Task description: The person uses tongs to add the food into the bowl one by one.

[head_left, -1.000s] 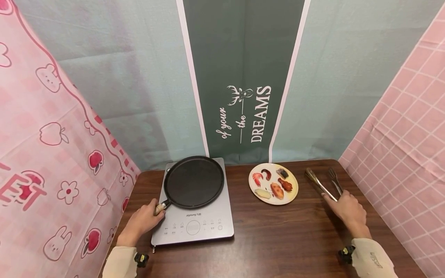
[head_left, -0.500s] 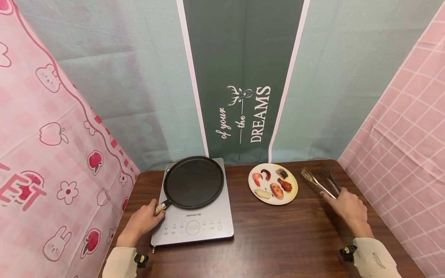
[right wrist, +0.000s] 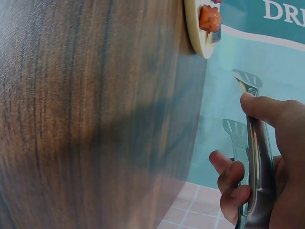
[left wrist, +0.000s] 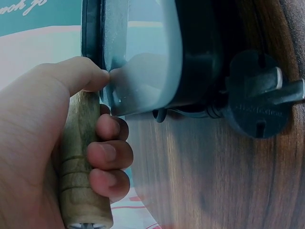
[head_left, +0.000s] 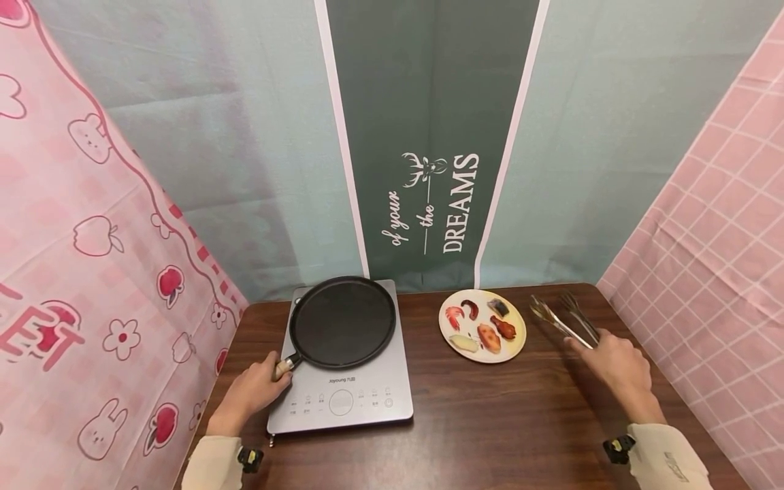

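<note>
My left hand (head_left: 252, 389) grips the wooden handle (left wrist: 78, 157) of a flat black pan (head_left: 343, 321), its fingers curled round the wood. The pan sits on a silver induction cooker (head_left: 367, 391). At the right, my right hand (head_left: 615, 367) holds metal tongs (right wrist: 257, 157), thumb on one arm and fingers round the other. The tongs' slotted ends stand apart with nothing between them, off the table. Left of the tongs lies a round plate (head_left: 452, 347) bearing several food pieces, among them a shrimp (head_left: 454, 316), a drumstick (head_left: 505, 328) and a wing-like piece (head_left: 488, 337).
A brown wooden table (head_left: 490, 422) carries everything. Its back edge meets a green printed curtain (head_left: 422, 102); pink cloths hang at both sides. Beside the cooker, a black power plug (left wrist: 259, 95) shows in the left wrist view.
The tongs have swung slightly left and their two ends have come a little closer together. My right hand has shifted slightly to the right. The left hand and the pan stay put.
</note>
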`<state>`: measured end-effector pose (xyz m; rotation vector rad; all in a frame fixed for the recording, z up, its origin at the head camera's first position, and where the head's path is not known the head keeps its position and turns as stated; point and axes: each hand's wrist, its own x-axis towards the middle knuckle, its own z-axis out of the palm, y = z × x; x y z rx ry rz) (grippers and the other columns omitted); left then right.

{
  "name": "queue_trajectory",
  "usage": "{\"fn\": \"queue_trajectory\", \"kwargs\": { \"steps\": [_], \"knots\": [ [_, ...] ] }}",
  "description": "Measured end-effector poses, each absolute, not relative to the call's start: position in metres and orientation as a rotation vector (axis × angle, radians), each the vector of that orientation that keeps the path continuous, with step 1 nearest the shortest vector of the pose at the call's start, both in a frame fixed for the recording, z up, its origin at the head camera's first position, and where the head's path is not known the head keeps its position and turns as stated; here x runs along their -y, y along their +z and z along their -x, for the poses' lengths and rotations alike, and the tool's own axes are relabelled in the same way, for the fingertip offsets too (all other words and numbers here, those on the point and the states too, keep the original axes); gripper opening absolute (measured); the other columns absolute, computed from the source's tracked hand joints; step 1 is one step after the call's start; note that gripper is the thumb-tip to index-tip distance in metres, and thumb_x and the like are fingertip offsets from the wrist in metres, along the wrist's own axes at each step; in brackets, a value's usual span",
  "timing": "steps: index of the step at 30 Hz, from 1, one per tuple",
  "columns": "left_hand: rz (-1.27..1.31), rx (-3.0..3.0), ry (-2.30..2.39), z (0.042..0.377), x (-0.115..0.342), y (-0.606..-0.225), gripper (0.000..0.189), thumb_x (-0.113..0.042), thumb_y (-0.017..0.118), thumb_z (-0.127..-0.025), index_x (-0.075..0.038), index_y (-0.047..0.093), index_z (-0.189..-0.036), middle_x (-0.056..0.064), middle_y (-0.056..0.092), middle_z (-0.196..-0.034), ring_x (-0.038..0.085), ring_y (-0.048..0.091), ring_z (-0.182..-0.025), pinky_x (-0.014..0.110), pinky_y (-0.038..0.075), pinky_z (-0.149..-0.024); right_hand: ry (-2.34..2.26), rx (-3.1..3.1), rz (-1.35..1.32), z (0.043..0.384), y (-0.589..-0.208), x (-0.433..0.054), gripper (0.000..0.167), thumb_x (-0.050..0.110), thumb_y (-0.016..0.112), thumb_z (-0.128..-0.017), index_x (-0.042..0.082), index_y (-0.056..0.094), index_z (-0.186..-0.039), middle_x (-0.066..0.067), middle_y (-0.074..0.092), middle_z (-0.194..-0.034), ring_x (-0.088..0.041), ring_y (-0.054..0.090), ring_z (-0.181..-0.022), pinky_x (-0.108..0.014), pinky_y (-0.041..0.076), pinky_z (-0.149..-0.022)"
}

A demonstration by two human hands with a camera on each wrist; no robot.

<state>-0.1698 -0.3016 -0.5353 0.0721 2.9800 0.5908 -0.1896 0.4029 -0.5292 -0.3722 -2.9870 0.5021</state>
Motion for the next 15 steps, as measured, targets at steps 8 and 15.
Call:
{"fn": "queue_trajectory", "kwargs": {
  "steps": [8, 15],
  "knots": [
    [-0.050, -2.980, 0.582, 0.169, 0.302, -0.536, 0.026, -0.030, 0.068, -0.097, -0.010, 0.054, -0.106, 0.004, 0.052, -0.072, 0.021, 0.051, -0.063, 0.040, 0.041, -0.060, 0.475, 2.980, 0.309, 0.189, -0.520, -0.395, 0.090, 0.076, 0.061, -0.092, -0.008, 0.061, -0.128, -0.049, 0.063, -0.104, -0.060, 0.063, -0.072, -0.056, 0.044, -0.051],
    [-0.044, -2.974, 0.586, 0.170, 0.301, -0.536, 0.027, -0.030, 0.068, -0.098, -0.010, 0.054, -0.107, 0.004, 0.051, -0.071, 0.021, 0.051, -0.063, 0.039, 0.040, -0.060, 0.465, 2.956, 0.254, 0.186, -0.515, -0.391, 0.087, 0.074, 0.065, -0.091, -0.004, 0.062, -0.130, -0.048, 0.064, -0.100, -0.060, 0.062, -0.069, -0.056, 0.042, -0.050]
  ]
}}
